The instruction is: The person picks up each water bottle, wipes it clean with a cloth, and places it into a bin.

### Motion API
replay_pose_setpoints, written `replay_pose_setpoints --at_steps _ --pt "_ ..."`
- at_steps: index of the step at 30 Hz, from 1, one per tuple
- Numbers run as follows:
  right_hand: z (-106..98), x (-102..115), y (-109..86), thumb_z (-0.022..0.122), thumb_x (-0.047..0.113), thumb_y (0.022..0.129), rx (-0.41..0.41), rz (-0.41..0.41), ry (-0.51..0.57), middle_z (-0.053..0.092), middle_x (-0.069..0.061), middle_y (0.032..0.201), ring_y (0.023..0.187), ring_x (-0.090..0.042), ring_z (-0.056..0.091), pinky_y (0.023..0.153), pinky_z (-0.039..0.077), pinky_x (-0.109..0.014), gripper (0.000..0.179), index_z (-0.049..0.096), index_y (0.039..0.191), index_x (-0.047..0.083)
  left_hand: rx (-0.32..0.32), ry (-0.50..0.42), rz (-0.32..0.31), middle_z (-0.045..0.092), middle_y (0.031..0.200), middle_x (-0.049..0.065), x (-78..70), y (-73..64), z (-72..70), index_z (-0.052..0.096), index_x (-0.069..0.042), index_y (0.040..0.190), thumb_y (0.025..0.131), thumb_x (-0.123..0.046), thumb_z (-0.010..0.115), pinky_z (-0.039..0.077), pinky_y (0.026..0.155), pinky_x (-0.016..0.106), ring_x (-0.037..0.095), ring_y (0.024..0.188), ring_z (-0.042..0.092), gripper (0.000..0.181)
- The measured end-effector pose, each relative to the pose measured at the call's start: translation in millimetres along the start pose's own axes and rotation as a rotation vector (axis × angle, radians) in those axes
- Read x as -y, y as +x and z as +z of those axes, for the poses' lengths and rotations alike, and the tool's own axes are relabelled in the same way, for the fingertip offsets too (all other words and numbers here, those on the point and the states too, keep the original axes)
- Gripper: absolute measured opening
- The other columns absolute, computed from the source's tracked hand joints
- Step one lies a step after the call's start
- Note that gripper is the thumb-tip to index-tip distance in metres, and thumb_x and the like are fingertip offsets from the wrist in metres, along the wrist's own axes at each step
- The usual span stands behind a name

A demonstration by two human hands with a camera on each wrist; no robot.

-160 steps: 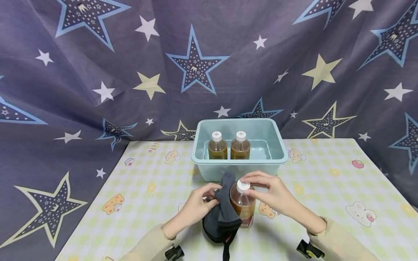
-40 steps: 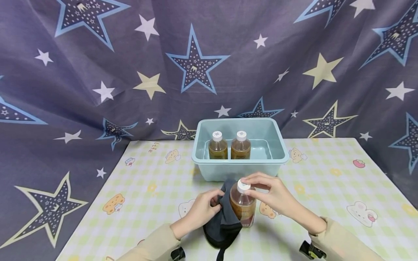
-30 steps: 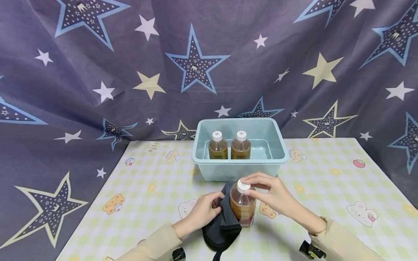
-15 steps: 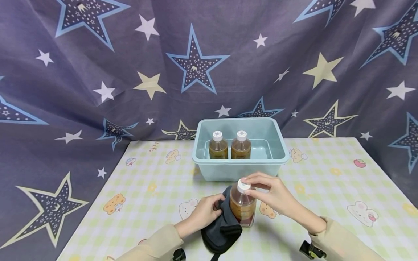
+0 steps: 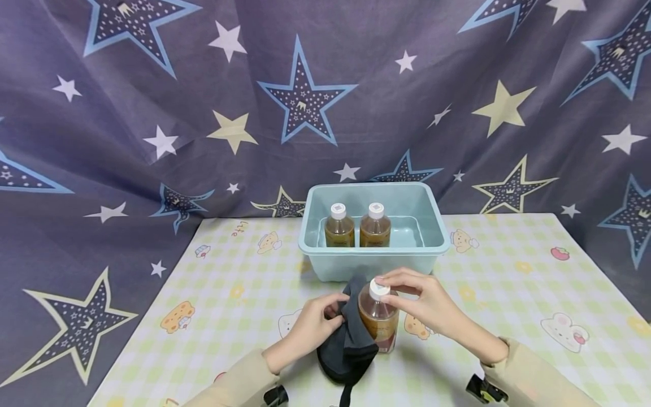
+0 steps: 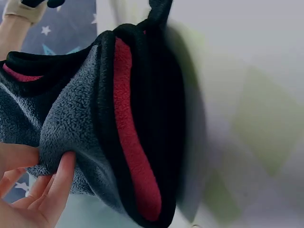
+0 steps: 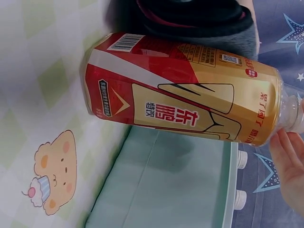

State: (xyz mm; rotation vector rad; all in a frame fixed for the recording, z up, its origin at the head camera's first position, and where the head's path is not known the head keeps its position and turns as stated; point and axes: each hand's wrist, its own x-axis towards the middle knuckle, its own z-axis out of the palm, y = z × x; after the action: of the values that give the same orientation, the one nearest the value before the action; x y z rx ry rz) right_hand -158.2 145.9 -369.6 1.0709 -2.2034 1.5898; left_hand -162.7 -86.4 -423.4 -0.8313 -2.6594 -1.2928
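Note:
A plastic drink bottle [image 5: 382,328] with a white cap stands upright on the table; in the right wrist view its label is red and gold. My right hand [image 5: 424,295] pinches the cap between thumb and fingers. Against the bottle's left side lies a dark grey plush cloth [image 5: 339,347] with black edging, a loop and a red inner face. My left hand [image 5: 312,328] pinches this cloth, whose folds bunch between thumb and fingers in the left wrist view. The cloth hides part of the bottle's left side.
Just behind the bottle sits a light blue plastic bin [image 5: 373,265]. Two similar capped bottles, a left one [image 5: 339,229] and a right one [image 5: 375,229], stand in it. A checked tablecloth [image 5: 508,271] covers the table, and a starry curtain [image 5: 203,85] hangs behind.
The left hand and cloth shift up and down along the bottle's left side; since half a second ago the cloth's top has risen. The right hand stays on the cap and the bottle keeps its place.

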Motion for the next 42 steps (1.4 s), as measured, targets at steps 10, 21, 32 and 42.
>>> replay_pose_setpoints --at_steps 10,21,32,42 --pt "0 0 0.1 0.065 -0.001 0.076 -0.004 0.001 0.001 0.06 -0.01 0.101 0.093 -0.011 0.058 0.08 0.046 -0.024 0.024 0.064 0.1 0.002 -0.053 -0.013 0.027 0.053 0.07 -0.004 -11.6 1.7 -8.0 0.062 -0.009 0.103 0.073 0.005 0.064 0.045 0.059 0.022 0.007 0.065 0.053 0.033" --pt "0 2 0.8 0.065 -0.001 0.076 -0.005 0.012 0.007 0.06 -0.01 0.101 0.092 -0.011 0.058 0.079 0.047 -0.025 0.024 0.064 0.1 0.002 -0.022 0.028 0.036 0.055 0.074 -0.002 -12.1 1.3 -8.2 0.062 -0.009 0.101 0.075 0.004 0.063 0.045 0.059 0.021 0.007 0.066 0.051 0.03" --pt "0 3 1.0 0.066 0.002 0.076 -0.008 0.043 -0.001 0.061 -0.008 0.101 0.092 -0.012 0.058 0.079 0.047 -0.026 0.024 0.065 0.1 0.004 0.062 0.05 0.021 0.055 0.072 0.001 6.0 -0.7 1.7 0.061 -0.008 0.097 0.074 0.004 0.064 0.042 0.058 0.021 0.006 0.062 0.048 0.027" --pt "0 7 2.0 0.068 0.011 0.076 -0.005 0.176 -0.008 0.061 -0.002 0.102 0.091 -0.011 0.058 0.081 0.046 -0.027 0.025 0.066 0.101 0.009 0.136 0.013 -0.045 0.054 0.073 -0.002 18.2 -7.1 4.3 0.061 -0.009 0.103 0.075 0.003 0.064 0.041 0.055 0.02 0.003 0.06 0.047 0.03"
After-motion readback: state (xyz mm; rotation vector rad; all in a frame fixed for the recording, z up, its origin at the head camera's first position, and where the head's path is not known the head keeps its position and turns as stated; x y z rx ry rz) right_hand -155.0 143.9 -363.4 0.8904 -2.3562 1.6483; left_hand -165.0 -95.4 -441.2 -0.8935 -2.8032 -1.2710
